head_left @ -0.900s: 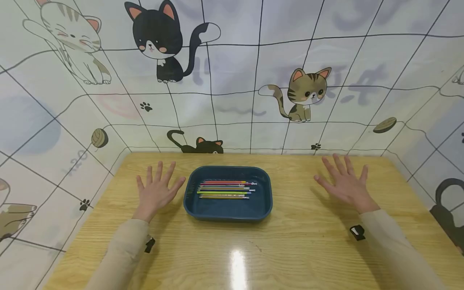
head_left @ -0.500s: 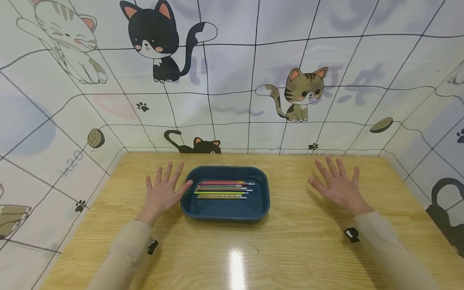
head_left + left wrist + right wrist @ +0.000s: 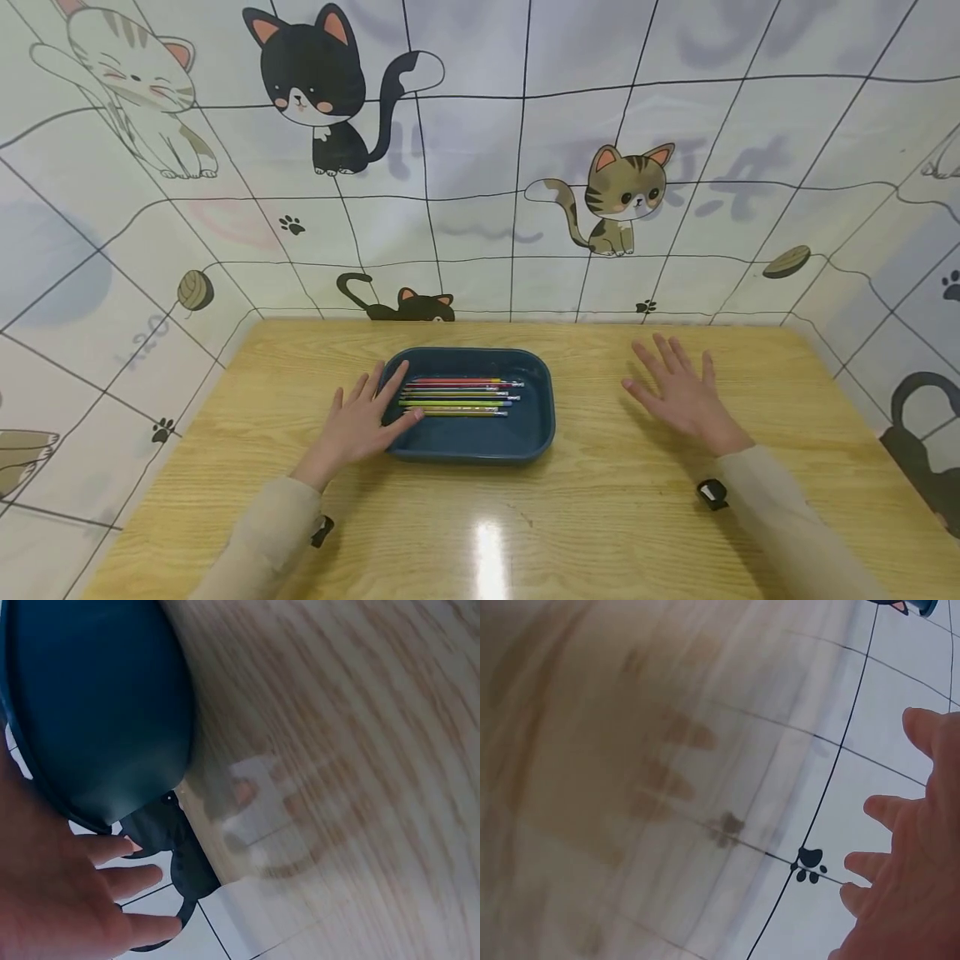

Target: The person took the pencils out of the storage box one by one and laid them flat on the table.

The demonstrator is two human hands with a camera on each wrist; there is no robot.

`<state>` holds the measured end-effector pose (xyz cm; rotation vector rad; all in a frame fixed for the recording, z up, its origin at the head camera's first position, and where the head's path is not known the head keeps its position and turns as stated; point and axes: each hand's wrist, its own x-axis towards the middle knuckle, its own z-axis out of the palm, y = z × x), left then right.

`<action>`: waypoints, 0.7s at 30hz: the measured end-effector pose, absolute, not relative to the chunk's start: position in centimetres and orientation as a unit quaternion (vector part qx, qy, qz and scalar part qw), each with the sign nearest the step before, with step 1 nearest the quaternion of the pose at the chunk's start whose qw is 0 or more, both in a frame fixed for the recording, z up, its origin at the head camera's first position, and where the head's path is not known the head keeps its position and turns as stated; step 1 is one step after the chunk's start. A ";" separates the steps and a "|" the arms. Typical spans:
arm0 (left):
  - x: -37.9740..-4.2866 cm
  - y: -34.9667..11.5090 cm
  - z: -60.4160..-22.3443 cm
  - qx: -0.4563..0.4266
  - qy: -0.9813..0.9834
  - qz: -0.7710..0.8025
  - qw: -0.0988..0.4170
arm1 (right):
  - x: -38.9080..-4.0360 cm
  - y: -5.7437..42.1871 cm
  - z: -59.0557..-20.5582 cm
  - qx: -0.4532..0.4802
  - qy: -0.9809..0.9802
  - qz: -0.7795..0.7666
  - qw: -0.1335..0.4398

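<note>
A dark blue rectangular tray (image 3: pixel 472 442) stands on the wooden table, with several pencils (image 3: pixel 457 403) lying side by side in it, some tipped with erasers. My left hand (image 3: pixel 358 425) is at the tray's left end, fingers spread; its thumb and forefinger overlap the rim in the head view. In the left wrist view the tray's outer wall (image 3: pixel 105 697) shows beside the left hand (image 3: pixel 67 900). Off to the right of the tray, my right hand (image 3: pixel 681 398) hovers over the table with spread fingers and nothing in it. The right wrist view shows that hand (image 3: pixel 907 870) at its right edge.
The light wooden table (image 3: pixel 600 517) meets a white cloth backdrop (image 3: pixel 480 208) printed with cartoon cats and grid lines at its back and sides. A black strap with a small device (image 3: pixel 712 494) hangs under the right wrist.
My left hand has moved right, from beside the tray to over its left end. My right hand has shifted a little left, toward the tray. The pencils stay put in the tray.
</note>
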<state>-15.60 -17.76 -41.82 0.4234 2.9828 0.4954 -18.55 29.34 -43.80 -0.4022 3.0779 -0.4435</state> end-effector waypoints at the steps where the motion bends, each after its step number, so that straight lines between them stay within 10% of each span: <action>1: -15.5 -17.8 -41.8 0.141 0.975 0.164 0.047 | -18.5 29.1 -43.7 -0.131 0.981 -0.145 0.001; 21: -16.2 -18.8 -43.5 0.183 0.898 0.381 0.124 | -18.3 25.2 -43.2 -0.186 0.964 -0.190 -0.028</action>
